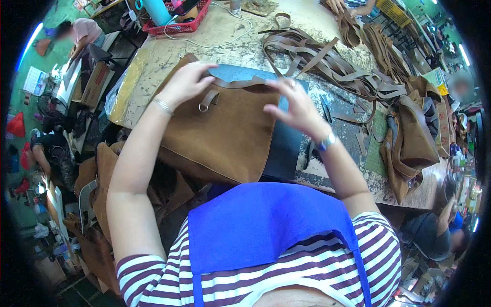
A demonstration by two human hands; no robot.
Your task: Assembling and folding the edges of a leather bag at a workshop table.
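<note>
A brown leather bag (230,135) lies in front of me on a dark flat sheet (286,138), its opening toward the far side. A grey-brown band runs along the bag's top edge, and a short tab with a metal ring (203,107) hangs near its left part. At the upper left corner rests my left hand (185,83), its fingers stretched out and thumb apart. My right hand (295,106) is at the upper right corner, thumb and fingers spread, fingertips by the edge. Neither hand is closed round anything that I can see.
Long leather straps (317,56) lie tangled at the far right. More brown leather pieces (417,133) are heaped at the table's right edge. A red basket (186,23) with a blue bottle (155,11) stands at the far left, a white cable nearby. Other people work around.
</note>
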